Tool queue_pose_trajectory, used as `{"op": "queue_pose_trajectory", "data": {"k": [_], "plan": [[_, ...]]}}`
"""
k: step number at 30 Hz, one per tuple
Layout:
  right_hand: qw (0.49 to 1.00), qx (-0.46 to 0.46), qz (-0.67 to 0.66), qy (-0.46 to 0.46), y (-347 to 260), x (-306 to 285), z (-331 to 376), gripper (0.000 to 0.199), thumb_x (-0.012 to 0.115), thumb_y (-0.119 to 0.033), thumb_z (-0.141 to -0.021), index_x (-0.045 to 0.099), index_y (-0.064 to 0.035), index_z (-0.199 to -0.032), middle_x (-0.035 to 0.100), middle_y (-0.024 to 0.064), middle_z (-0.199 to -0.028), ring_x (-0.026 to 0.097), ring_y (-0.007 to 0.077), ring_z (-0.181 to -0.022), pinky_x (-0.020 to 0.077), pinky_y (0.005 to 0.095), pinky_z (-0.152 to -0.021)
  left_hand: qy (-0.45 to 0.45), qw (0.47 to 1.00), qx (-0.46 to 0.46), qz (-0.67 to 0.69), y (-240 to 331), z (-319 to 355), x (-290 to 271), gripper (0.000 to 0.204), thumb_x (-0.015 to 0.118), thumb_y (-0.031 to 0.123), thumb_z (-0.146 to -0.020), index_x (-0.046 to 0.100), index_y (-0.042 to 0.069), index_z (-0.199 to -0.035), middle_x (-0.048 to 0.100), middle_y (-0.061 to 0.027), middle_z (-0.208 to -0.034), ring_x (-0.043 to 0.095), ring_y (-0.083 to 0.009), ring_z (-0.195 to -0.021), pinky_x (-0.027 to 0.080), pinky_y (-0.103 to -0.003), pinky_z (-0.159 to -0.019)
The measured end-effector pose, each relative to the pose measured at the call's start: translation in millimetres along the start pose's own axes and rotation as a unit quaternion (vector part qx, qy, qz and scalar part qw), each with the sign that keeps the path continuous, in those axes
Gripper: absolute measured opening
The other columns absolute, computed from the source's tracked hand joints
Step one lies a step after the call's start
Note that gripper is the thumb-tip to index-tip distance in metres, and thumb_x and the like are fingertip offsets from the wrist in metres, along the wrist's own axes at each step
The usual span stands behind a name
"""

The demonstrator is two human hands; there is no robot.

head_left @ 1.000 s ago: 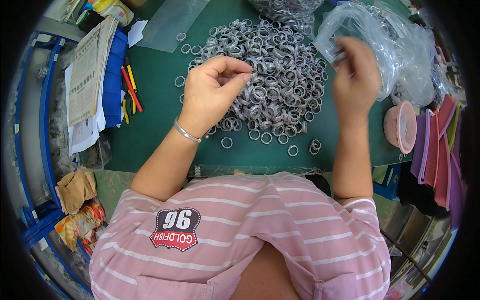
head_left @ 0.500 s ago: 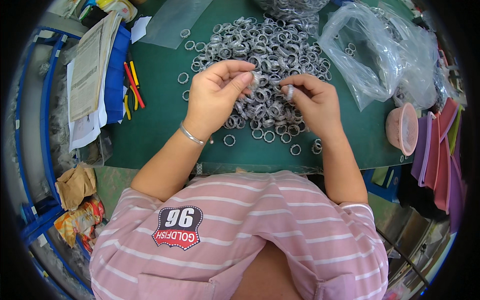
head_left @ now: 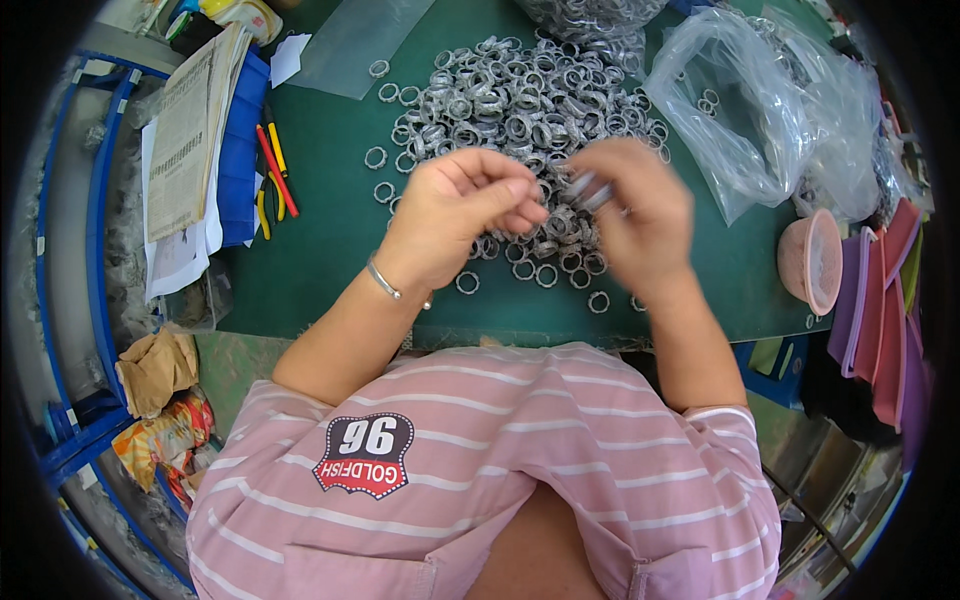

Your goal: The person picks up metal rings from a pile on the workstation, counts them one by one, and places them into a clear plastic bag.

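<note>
I judge the ring-sorting step under way: my left hand (head_left: 470,205) curls loosely, seemingly empty, my blurred right hand (head_left: 640,215) pinches a metal ring (head_left: 590,190) over the ring pile (head_left: 520,110); next calls for a steady pinch.

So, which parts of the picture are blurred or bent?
Head view: the right hand is smeared by motion blur, the left hand and rings are sharp; the table edge bows near the dark fisheye rim.

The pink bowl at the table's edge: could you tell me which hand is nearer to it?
Right. The right hand is beside the pink bowl, over the rings; the left hand lies farther left.
</note>
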State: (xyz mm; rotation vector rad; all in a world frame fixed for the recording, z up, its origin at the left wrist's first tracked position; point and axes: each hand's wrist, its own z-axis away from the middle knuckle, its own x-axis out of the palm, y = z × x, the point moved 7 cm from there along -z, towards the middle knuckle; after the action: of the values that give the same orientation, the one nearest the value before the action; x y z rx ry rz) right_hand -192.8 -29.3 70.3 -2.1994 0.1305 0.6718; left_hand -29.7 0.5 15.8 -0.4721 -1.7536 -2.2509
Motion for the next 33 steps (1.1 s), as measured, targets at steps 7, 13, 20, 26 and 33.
{"op": "queue_pose_trajectory", "data": {"k": [7,13,20,26,33], "plan": [[0.940,0.028,0.313,0.130,51.0,-89.1,-29.4,0.032,0.054,0.011,-0.073,0.066,-0.0009,-0.100,0.062,0.0161,-0.098,0.060,0.0326,-0.094,0.0473,0.0379,-0.086,0.075,0.853,0.225,-0.464,32.2,-0.2,-7.7,0.020,0.075,0.010,-0.079,0.067,0.001,-0.095,0.061,-0.0023,-0.083,0.053,-0.0078,-0.067,0.045,-0.021,-0.062],[0.982,0.048,0.141,-0.114,30.2,18.7,-2.7,0.016,0.071,-0.007,-0.076,0.068,-0.0026,-0.092,0.058,0.0127,-0.091,0.056,0.0320,-0.091,0.0467,0.0392,-0.080,0.042,0.782,0.289,-0.551,18.5,-1.7,10.9,0.020,0.078,0.011,-0.072,0.068,0.002,-0.087,0.053,-0.0078,-0.084,0.054,-0.0186,-0.069,0.046,-0.027,-0.061],[0.967,0.207,-0.141,-0.040,50.2,13.0,7.6,0.011,0.070,-0.006,-0.081,0.064,0.0005,-0.088,0.064,0.0074,-0.090,0.060,0.0194,-0.080,0.0491,0.0292,-0.071,0.038,0.777,0.302,-0.551,23.2,3.2,14.1,0.016,0.077,0.005,-0.068,0.068,0.003,-0.081,0.052,-0.0086,-0.086,0.055,-0.0232,-0.078,0.047,-0.032,-0.067],[0.799,0.333,-0.499,-0.027,57.7,20.3,23.9,0.017,0.066,-0.009,-0.089,0.061,0.0024,-0.100,0.068,0.0140,-0.098,0.065,0.0169,-0.080,0.0547,0.0271,-0.070,0.023,0.726,0.329,-0.603,19.5,-2.2,24.0,0.015,0.076,0.003,-0.070,0.068,0.003,-0.083,0.054,-0.0087,-0.090,0.057,-0.0230,-0.083,0.047,-0.031,-0.068],[0.753,0.329,-0.569,-0.005,53.0,18.3,20.7,0.015,0.062,-0.004,-0.089,0.060,0.0034,-0.101,0.068,0.0168,-0.095,0.067,0.0169,-0.073,0.0555,0.0251,-0.060,0.077,0.997,0.026,-0.016,-2.5,-8.3,2.7,0.012,0.068,0.004,-0.083,0.065,-0.003,-0.093,0.066,-0.0097,-0.094,0.064,-0.0147,-0.069,0.054,-0.025,-0.064]]}}
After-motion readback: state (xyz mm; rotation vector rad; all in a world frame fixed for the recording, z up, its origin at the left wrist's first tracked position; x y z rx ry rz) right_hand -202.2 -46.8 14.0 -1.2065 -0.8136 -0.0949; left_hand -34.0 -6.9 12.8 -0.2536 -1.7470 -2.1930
